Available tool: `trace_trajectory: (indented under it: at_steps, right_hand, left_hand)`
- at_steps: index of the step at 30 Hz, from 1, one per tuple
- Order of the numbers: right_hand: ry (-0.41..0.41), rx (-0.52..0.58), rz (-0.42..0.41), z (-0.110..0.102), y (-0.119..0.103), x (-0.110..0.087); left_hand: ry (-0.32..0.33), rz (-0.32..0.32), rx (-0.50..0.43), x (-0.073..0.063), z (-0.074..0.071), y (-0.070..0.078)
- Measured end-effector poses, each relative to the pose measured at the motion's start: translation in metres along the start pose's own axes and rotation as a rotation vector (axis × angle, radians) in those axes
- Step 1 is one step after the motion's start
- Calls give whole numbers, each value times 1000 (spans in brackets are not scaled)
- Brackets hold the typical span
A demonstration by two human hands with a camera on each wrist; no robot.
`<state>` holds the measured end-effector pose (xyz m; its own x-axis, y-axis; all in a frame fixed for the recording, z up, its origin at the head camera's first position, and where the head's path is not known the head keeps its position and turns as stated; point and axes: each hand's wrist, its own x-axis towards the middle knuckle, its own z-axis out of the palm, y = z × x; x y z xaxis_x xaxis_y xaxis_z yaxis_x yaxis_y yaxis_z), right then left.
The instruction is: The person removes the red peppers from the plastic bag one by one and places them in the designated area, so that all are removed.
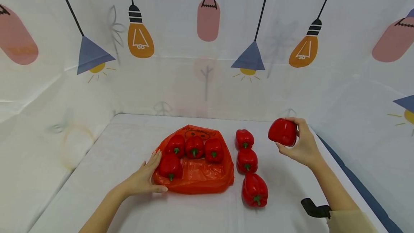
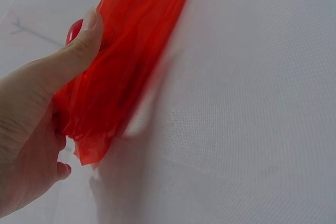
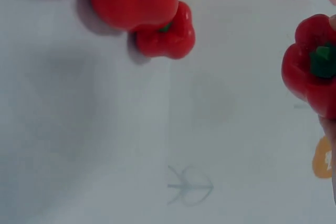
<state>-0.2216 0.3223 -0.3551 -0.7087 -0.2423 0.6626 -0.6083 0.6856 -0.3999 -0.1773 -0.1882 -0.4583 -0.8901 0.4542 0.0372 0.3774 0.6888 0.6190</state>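
My right hand (image 1: 304, 144) holds a red bell pepper (image 1: 283, 132) above the right side of the table, thumb below and fingers behind it. Its green stem shows in the right wrist view. My left hand (image 1: 145, 175) grips the left edge of a red plastic bag (image 1: 203, 186), the thumb in front of the film in the left wrist view. The bag lies with its mouth spread wide. Inside it are several red bell peppers (image 1: 194, 147), three along the back and one at the left beside my fingers. The fingertips behind the bag are partly hidden.
To the right of the bag, three red bell peppers stand in a column: a far one (image 1: 244, 139), a middle one (image 1: 247, 160) and a near one (image 1: 254, 190). The white table (image 1: 207, 215) meets a printed wall sheet (image 1: 181, 82) at the back.
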Motion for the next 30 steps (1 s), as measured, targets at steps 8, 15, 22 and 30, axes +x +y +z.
trace_trajectory:
  at_steps: [8, 15, 22, 30]
  right_hand:
    - [-42, -1, 75, 5, 22, -4]
    - [-107, -10, 109, 20, 43, -5]
    - [-287, -75, 169, 39, 58, -1]
    - [-421, -148, 212, 62, 69, 0]
  left_hand:
    - [6, -5, -6, 0, 1, 0]
    - [3, -8, 0, 0, 1, 0]
    - [-2, -9, -2, 0, 0, 3]
    - [0, -9, 3, 0, 1, 5]
